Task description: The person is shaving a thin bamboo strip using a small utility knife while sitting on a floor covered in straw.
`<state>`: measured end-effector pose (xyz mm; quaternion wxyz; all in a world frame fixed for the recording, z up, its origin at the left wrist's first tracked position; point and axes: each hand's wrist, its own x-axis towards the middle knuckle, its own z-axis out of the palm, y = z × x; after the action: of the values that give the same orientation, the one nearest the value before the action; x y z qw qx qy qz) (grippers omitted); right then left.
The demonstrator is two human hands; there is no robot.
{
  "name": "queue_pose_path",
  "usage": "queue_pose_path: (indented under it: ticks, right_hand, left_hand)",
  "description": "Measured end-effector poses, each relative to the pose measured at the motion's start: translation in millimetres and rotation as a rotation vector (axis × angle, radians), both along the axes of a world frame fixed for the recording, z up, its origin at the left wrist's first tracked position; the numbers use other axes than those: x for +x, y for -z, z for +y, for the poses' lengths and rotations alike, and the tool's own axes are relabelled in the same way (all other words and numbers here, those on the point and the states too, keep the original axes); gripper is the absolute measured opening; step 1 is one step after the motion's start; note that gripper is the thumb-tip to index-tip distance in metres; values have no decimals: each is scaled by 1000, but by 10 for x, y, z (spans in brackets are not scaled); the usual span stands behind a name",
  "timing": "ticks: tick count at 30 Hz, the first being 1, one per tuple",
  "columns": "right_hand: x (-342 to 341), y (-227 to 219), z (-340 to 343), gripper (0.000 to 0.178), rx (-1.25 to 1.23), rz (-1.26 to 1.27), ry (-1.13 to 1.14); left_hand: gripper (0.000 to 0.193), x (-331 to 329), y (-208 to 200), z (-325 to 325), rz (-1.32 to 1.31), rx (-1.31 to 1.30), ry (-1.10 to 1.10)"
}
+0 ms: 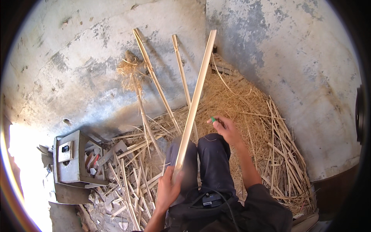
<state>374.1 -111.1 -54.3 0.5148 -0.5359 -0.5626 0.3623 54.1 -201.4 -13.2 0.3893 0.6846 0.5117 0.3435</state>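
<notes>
Pale strip [196, 101] slants away and rightward from the left hand [169, 188], closed round its near end; right hand [228, 130] apart, grip unclear.

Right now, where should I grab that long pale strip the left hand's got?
Probably around the middle of the long pale strip, coming from the right and pinching across its narrow width. It slants upward with its upper part free, while the left hand already holds the lower end. The right hand is on that side too.
</notes>
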Motion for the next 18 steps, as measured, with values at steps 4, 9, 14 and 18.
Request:
queue_pose_path:
  ticks: [4,9,14,18]
  right_hand:
    - [-333,-275,-314,29,244,-130,-21]
    - [-612,-517,-469,34,494,-427,59]
    - [-634,-554,-511,33,539,-496,86]
    - [-701,-634,-561,33,573,-560,64]
  left_hand:
    - [18,70,-35,108,-32,-89,10]
    - [18,254,-289,166,-15,25,12]
    - [19,311,-284,196,-27,172,16]
    - [20,311,-295,198,-10,247,-8]
